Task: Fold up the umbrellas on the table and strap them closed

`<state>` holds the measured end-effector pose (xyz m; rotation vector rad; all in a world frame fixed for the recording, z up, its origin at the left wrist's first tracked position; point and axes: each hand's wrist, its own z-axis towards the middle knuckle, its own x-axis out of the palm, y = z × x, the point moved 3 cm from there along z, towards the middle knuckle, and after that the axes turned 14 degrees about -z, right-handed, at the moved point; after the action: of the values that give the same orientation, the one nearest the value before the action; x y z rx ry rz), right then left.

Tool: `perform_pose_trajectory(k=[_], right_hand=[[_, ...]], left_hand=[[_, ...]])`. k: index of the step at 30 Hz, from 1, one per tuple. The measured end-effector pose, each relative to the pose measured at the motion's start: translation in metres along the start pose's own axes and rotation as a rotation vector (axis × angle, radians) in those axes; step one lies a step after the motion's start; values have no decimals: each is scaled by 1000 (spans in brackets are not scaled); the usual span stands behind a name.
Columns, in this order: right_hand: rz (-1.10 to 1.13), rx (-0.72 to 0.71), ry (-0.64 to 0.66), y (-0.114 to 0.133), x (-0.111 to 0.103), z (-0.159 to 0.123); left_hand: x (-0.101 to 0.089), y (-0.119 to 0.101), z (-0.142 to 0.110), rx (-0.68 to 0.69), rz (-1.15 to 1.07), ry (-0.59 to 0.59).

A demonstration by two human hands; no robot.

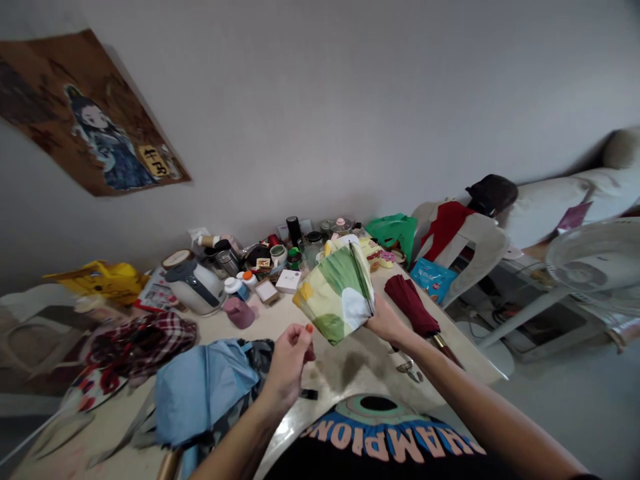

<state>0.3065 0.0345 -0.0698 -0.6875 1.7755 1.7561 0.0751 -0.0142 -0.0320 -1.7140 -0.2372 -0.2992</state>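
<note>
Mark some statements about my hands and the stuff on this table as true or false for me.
1. The right hand holds the green, yellow and white umbrella. True.
2. The maroon umbrella lies to the left of the electric kettle. False: the maroon umbrella lies to the right of the electric kettle.
3. The light blue folded fabric lies to the left of the left hand. True.
4. The left hand grips the kettle's handle. False: it is well away from the kettle, near the patterned umbrella, with its fingers curled in.
5. A brown poster with a robed figure hangs on the wall. True; the poster is at the upper left.
</note>
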Motion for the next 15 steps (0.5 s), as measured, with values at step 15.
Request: perform_pose_trajectory(k=[15], right_hand=[[235, 49, 414, 9, 51, -31]], left_hand=[[81, -14, 15, 46, -486, 345]])
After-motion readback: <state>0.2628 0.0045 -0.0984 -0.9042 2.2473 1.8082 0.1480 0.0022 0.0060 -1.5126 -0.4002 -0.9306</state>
